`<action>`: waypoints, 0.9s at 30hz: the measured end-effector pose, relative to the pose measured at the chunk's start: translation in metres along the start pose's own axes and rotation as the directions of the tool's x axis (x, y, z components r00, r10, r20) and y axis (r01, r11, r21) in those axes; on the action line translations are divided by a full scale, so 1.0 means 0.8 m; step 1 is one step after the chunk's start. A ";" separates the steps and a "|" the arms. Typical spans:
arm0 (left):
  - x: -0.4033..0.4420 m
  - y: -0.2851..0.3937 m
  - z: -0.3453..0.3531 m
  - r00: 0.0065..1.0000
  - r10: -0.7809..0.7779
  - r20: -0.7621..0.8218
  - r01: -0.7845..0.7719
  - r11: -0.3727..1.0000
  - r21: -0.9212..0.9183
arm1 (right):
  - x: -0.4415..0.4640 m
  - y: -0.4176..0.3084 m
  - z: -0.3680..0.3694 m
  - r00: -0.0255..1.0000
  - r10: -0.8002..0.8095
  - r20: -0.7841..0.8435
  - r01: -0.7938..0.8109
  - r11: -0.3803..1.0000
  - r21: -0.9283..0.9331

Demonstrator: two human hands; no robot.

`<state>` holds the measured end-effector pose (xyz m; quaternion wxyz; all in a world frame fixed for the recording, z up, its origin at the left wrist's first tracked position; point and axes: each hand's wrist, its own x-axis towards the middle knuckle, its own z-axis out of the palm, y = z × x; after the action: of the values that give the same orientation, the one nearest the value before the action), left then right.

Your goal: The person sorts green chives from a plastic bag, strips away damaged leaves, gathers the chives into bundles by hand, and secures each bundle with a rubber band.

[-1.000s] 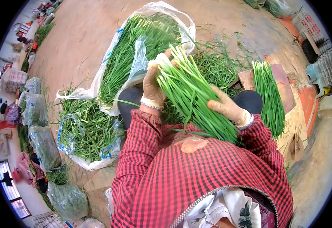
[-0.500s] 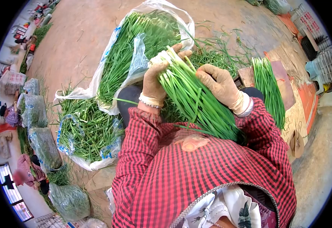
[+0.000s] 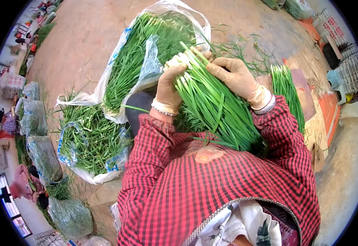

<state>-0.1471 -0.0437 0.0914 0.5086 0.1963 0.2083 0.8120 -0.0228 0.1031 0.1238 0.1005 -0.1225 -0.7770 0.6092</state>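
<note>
A thick bunch of garlic chives slants across my lap, its pale stem ends up and the green leaves down against my checked apron. Wrapped round it near the stem ends is my gloved left hand, its thumb in front and the other fingers mostly hidden behind. My gloved right hand pinches some stalks between thumb and forefinger at the bunch's right side. Beyond my hands, more chives lie in an open white plastic bag. Another bunch rests on a board at the right.
A second plastic bag at the left holds loose green trimmings. Wrapped bundles line the left side, with other people sitting beyond. Plastic crates and a light-blue stool stand at the right. Scattered leaves lie on the floor.
My right hand has shifted slightly up and left along the stems, and a few stalks now stick out higher than the others. My left hand keeps its hold on the bunch.
</note>
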 end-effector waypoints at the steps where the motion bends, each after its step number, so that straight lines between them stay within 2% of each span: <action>1: 0.003 0.000 0.004 0.999 0.009 0.039 -0.008 0.999 -0.036 | 0.003 0.000 0.001 1.000 -0.007 0.001 0.007 1.000 -0.004; 3: 0.003 0.002 0.006 0.998 0.028 0.048 -0.027 0.999 -0.030 | 0.006 0.005 0.006 0.997 0.072 0.002 -0.072 0.995 0.072; 5: -0.001 0.000 0.003 1.000 0.004 0.011 -0.005 0.999 0.049 | 0.008 0.010 -0.001 0.995 0.094 0.043 -0.096 0.995 0.043; 7: -0.003 -0.006 -0.001 1.000 0.007 -0.014 -0.006 0.998 0.057 | 0.012 0.016 -0.006 0.974 0.114 0.197 -0.110 0.993 -0.031; 8: -0.002 -0.008 -0.003 1.000 -0.013 0.022 0.012 0.999 0.036 | 0.013 0.020 -0.001 0.964 0.100 0.247 -0.115 0.992 0.046; 9: 0.000 -0.009 -0.004 0.998 -0.030 0.062 0.029 0.999 0.016 | 0.015 0.020 -0.004 0.964 0.102 0.245 -0.116 0.992 0.045; 11: -0.001 -0.012 -0.007 0.998 -0.003 0.058 0.004 1.000 -0.005 | 0.019 0.011 -0.012 0.970 0.152 0.189 -0.066 0.915 -0.398; 12: 0.000 -0.014 -0.015 1.000 0.022 0.004 -0.022 1.000 -0.011 | 0.014 -0.006 -0.012 0.993 0.052 0.104 0.005 0.877 -0.480; 13: 0.001 -0.015 -0.020 0.998 0.047 -0.048 -0.048 0.999 -0.015 | 0.011 -0.011 -0.010 0.999 -0.050 -0.011 0.039 0.888 -0.458; 15: 0.001 -0.015 -0.018 0.996 0.048 -0.071 -0.051 0.998 -0.030 | 0.014 -0.016 -0.006 0.979 -0.168 -0.116 0.134 0.957 -0.258; 19: -0.001 -0.016 -0.002 0.994 0.038 -0.103 -0.046 0.996 -0.077 | 0.014 -0.030 0.013 0.988 -0.147 -0.040 0.129 0.946 -0.298; 21: -0.003 -0.015 0.003 0.995 0.041 -0.090 -0.050 0.994 -0.101 | 0.022 -0.019 0.013 0.998 -0.027 0.061 0.040 0.975 -0.220; 23: -0.006 -0.009 0.003 0.997 0.077 -0.009 -0.078 0.994 -0.082 | 0.020 -0.018 0.008 0.994 -0.077 0.072 0.091 0.972 -0.216; 25: -0.009 -0.007 -0.002 0.997 0.069 0.019 -0.067 0.994 -0.088 | 0.020 -0.014 -0.002 0.997 -0.050 -0.062 0.057 0.993 0.106; 26: -0.010 -0.007 0.000 0.998 0.065 0.005 -0.064 0.996 -0.059 | 0.025 -0.005 -0.006 0.993 -0.059 -0.107 0.061 0.998 0.016; 27: -0.009 -0.007 0.001 0.998 0.058 -0.007 -0.058 0.998 -0.030 | 0.023 0.003 -0.004 0.992 -0.055 -0.110 0.057 0.998 0.016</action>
<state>-0.1393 -0.0477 0.0883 0.4871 0.1921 0.1916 0.8301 -0.0389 0.1124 0.1222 0.1612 -0.1332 -0.7675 0.6060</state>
